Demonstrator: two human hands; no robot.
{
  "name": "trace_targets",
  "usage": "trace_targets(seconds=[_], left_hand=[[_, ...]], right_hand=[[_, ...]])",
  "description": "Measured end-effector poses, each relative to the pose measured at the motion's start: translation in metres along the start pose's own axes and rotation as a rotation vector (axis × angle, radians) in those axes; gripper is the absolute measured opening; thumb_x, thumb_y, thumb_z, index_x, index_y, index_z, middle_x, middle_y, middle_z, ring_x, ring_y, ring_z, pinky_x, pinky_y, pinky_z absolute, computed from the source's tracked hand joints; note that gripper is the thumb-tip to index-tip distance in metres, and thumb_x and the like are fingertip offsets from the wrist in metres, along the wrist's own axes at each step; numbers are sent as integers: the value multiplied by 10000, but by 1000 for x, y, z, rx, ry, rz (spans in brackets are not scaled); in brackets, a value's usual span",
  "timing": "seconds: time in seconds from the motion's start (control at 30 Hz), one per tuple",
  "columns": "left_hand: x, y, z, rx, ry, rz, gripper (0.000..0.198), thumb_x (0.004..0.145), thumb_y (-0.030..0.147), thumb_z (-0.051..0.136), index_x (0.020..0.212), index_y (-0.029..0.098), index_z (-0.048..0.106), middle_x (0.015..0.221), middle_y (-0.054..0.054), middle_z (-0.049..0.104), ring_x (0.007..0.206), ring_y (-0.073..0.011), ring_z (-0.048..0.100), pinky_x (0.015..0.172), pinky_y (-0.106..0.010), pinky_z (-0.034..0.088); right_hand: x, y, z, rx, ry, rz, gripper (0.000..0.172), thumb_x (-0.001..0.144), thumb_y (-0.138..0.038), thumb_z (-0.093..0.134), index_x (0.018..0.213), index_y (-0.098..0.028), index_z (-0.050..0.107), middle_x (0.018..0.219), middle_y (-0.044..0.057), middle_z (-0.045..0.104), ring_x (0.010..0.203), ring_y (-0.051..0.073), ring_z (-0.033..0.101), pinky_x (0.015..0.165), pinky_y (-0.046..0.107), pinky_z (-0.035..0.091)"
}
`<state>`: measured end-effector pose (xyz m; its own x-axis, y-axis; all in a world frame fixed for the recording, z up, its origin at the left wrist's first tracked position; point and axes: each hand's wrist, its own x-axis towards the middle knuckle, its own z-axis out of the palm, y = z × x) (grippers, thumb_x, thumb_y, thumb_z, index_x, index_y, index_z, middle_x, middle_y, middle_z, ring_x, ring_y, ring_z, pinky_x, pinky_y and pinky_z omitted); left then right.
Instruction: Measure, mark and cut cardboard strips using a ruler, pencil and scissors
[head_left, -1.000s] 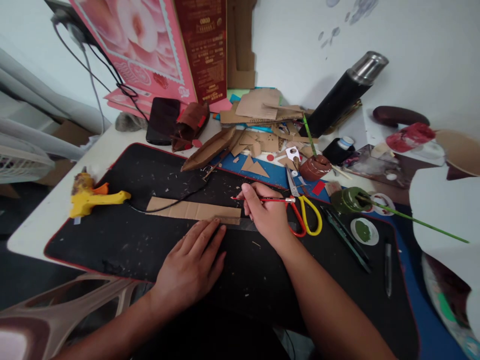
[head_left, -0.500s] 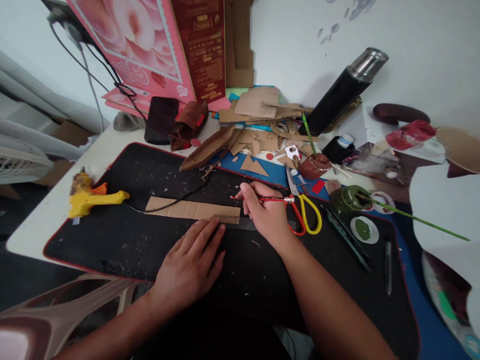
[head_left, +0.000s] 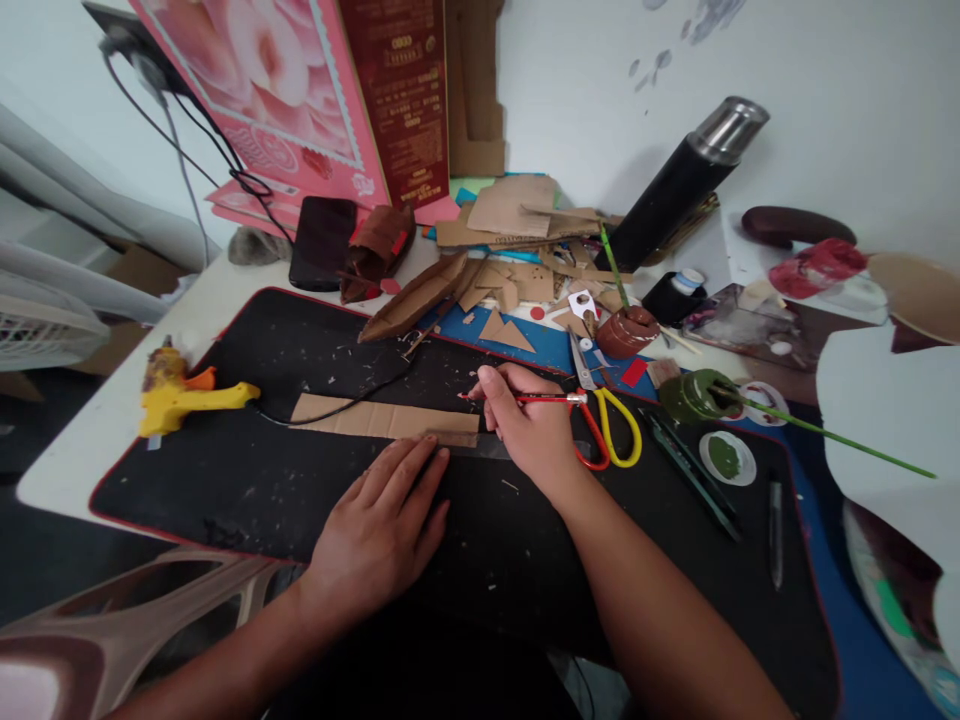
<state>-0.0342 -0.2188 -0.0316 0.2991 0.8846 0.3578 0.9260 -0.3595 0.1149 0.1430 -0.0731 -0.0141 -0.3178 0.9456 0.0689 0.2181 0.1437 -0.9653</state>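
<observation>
A long strip of cardboard (head_left: 352, 416) lies on the black mat, crossed by a thin black cable. Along its near edge runs a clear ruler (head_left: 491, 446), partly over the strip's right end. My left hand (head_left: 386, 520) lies flat with its fingers stretched out, fingertips pressing on the ruler and the strip's near edge. Pinched in my right hand (head_left: 529, 420) is a red pencil (head_left: 551, 398), held nearly level, its tip pointing left just above the strip's far right corner. Just right of that hand lie scissors (head_left: 607, 425) with red and yellow handles.
A yellow glue gun (head_left: 191, 393) stands at the left. Cardboard scraps (head_left: 517, 280), a brown paint jar (head_left: 628, 330) and a black thermos (head_left: 675, 195) crowd the back. At the right are a green paint jar (head_left: 694, 396), a box cutter (head_left: 686, 470) and a pen (head_left: 775, 530).
The whole view has shifted very slightly. Both hands, the pencil, the ruler and the strip keep their places relative to each other.
</observation>
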Motion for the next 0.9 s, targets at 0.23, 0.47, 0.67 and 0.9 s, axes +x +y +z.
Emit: trace_targets(seconds=[0.23, 0.47, 0.67, 0.9], left_hand=[[1, 0, -1, 17, 9, 6, 399, 1063, 256, 579, 1412, 93, 684, 1442, -194, 723, 1313, -341, 692, 1057, -459, 626], [1, 0, 0, 17, 8, 8, 406, 1059, 255, 584, 1416, 89, 683, 1457, -196, 715, 1322, -349, 689, 1048, -459, 625], [1, 0, -1, 23, -5, 17, 401, 1063, 247, 581, 1412, 74, 676, 1464, -202, 709, 1316, -358, 688, 1042, -473, 627], [2, 0, -1, 35, 10, 15, 392, 1084, 267, 546, 1412, 91, 669, 1456, -186, 716, 1305, -338, 697, 1036, -455, 633]], right_hand=[[-2, 5, 2, 75, -34, 63, 589, 1058, -701, 564, 697, -246, 659, 534, 3, 607, 530, 164, 645, 455, 258, 396], [-1, 8, 1, 39, -56, 41, 605, 1079, -685, 541, 673, -244, 629, 543, -1, 621, 529, 152, 644, 469, 256, 407], [0, 8, 2, -26, -68, 50, 608, 1091, -681, 510, 675, -250, 615, 524, -9, 595, 518, 151, 632, 475, 258, 404], [-1, 2, 1, -78, -87, 71, 614, 1094, -694, 478, 693, -248, 610, 500, -20, 568, 501, 149, 615, 496, 261, 412]])
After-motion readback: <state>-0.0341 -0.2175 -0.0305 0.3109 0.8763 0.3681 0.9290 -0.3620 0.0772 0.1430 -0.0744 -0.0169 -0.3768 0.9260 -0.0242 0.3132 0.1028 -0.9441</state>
